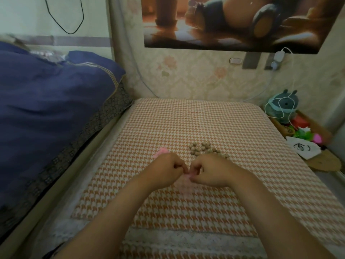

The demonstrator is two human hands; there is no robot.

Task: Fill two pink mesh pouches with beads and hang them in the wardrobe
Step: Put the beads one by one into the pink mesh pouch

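Hands close together: left hand point(168, 170) and right hand point(211, 172), knuckles up, fingers curled, each pinching one side of a small pale pink mesh pouch point(186, 178). Pouch at about the middle of the orange-and-white houndstooth padded mat point(186, 118). Looks like tugging the mouth open; contents, if any, lost in blur.

Just behind the left hand, toward the mat's far edge, a second pink mesh pouch point(161, 151), crumpled, held by neither hand and apparently unfilled. Just behind the right hand, a loose heap of round tan beads point(202, 148), spread flat on the mat and partly hidden by the knuckles.

Judged from that: early in the task. No filling visibly done on either pouch; closing and hanging both left; no wardrobe in view.

Further out:
- Beyond the mat's left edge, a rumpled dark blue quilt point(56, 101).
- Beyond the right edge, a teal plush toy point(282, 106) and a white cloth with a drawn eye point(303, 148).
- Above the far edge, floral wallpaper point(196, 81), a white charger with its cable point(279, 56) and a large dim poster point(233, 21).
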